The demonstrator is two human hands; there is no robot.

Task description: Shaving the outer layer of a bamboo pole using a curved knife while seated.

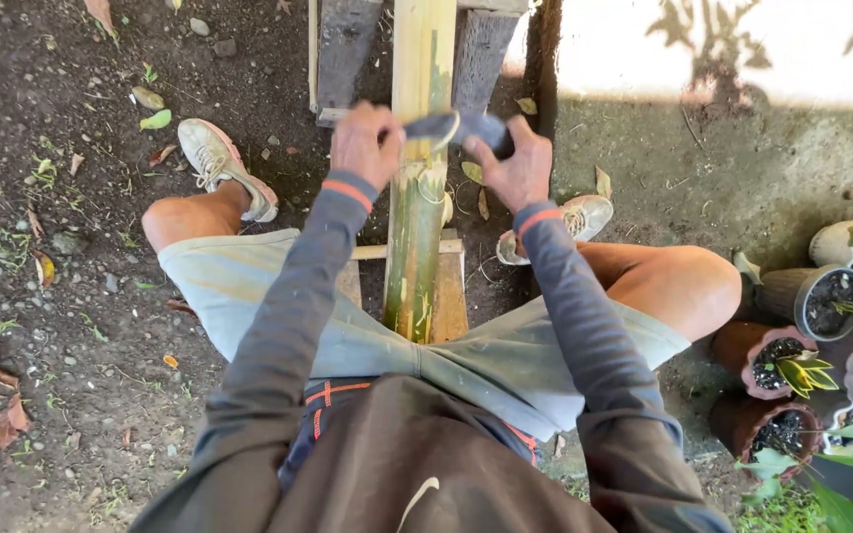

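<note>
Both hands close around a dark blade [458, 128] laid crosswise on a bamboo pole [417, 207]: the left hand [365, 143] fisted on one end, the right hand [515, 163] wrapped over the other, so the grip is pressed tight on the tool from both sides, likely to keep the edge level across the stalk. The pole runs lengthwise between the knees along a wooden bench [446, 296], which props it up. Sneakers [219, 163] brace on the dirt either side. Potted plants [821, 336] stand to the right.
</note>
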